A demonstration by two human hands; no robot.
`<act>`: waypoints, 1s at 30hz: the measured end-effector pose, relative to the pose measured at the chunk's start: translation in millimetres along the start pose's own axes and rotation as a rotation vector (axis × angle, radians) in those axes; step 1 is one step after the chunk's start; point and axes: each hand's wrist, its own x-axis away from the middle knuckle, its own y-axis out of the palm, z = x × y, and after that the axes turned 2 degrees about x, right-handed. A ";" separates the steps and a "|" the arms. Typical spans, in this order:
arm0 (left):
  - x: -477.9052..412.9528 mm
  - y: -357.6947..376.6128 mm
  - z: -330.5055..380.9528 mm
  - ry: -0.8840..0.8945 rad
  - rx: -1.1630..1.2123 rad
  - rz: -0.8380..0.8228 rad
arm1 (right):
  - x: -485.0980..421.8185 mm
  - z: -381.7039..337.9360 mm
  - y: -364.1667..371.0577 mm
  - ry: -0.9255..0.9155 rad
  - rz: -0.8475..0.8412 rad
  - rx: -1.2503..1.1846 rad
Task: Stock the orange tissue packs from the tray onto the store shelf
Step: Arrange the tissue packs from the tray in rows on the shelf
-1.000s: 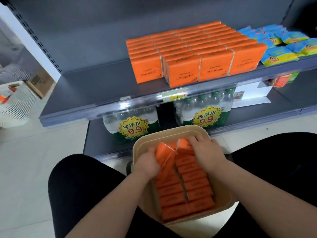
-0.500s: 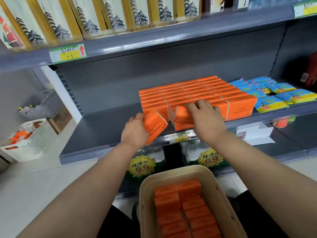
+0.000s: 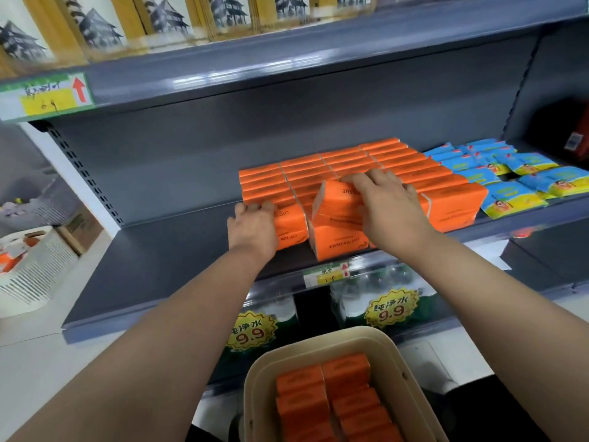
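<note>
A grey store shelf (image 3: 178, 250) fills the view, bare on its left and carrying a tight block of stocked packs (image 3: 398, 164) further right, with blue packets (image 3: 510, 183) just beside them and bottled water (image 3: 390, 309) on the level below. The left hand (image 3: 253, 229) has its fingers curled round the left end of an upright pack (image 3: 291, 229), which stands on the shelf at the block's front left corner, touching the row behind it. The right hand (image 3: 390, 212) grasps a tilted pack (image 3: 338, 207) from above, fingers draped over its top edge. This one is not yet seated; it leans over another orange pack at the shelf's front lip. Its long axis runs left to right along the shelf front, and it looks as if it must be levelled and pressed back against the block. The bare shelf lies to the left, nearer the left hand. Below, close to the person, the beige tray (image 3: 255, 378) holds more orange packs (image 3: 334, 403) in two columns, so much is left to stock.
</note>
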 end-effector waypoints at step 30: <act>31.7 -16.0 -74.1 -0.107 0.439 0.038 | -25.4 -106.7 60.5 -0.318 -0.283 -0.049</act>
